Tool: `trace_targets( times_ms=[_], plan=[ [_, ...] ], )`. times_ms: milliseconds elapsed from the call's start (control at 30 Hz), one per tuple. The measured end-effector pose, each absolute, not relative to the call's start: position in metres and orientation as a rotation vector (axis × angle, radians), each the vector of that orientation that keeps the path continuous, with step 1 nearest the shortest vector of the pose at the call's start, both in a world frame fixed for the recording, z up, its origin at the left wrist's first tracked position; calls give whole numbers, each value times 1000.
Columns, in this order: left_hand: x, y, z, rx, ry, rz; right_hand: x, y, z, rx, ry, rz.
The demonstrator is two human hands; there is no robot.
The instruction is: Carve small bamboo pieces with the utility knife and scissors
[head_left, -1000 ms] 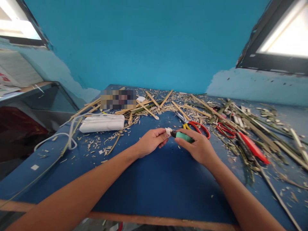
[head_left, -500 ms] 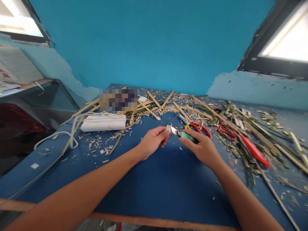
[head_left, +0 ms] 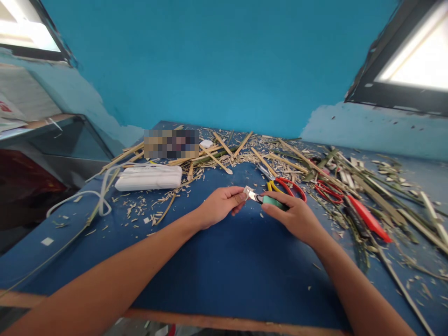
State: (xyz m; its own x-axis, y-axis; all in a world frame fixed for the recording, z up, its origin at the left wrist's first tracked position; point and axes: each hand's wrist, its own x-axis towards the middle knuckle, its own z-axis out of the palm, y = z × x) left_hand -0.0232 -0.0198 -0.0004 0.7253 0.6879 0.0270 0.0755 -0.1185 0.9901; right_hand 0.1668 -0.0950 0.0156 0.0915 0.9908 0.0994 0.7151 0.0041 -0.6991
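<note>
Pale piece [head_left: 247,190] pinched above blue table [head_left: 217,275] between closed thumb and fingers of left hand [head_left: 224,205]; green-handled knife [head_left: 275,202] gripped by wrapped fingers of right hand [head_left: 292,214], blade at the piece. Beyond, red-handled scissors [head_left: 292,187] and white power strip [head_left: 149,178] seen lying among shavings [head_left: 140,205]. Farther back, split sticks [head_left: 224,161] strewn; no container made out with certainty.

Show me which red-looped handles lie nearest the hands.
The red loops beside the right hand, with silver blades showing; the other looped pair lies farther right.
</note>
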Motion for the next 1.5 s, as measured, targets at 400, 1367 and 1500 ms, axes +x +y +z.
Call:
trace_targets(
  times_ms=[400, 1367, 1500],
  plan=[
    [-18, -23, 0, 1702, 703, 637, 161, -87, 6, -1758, -1677, 384],
    [-14, -25, -6, 1514, 798, 688, 144, -86, 2, -1777, -1657, 147],
    [-15, -23, -6, 1502, 768, 718, 149, -86, 3, -1739, -1611, 289]
  ],
)
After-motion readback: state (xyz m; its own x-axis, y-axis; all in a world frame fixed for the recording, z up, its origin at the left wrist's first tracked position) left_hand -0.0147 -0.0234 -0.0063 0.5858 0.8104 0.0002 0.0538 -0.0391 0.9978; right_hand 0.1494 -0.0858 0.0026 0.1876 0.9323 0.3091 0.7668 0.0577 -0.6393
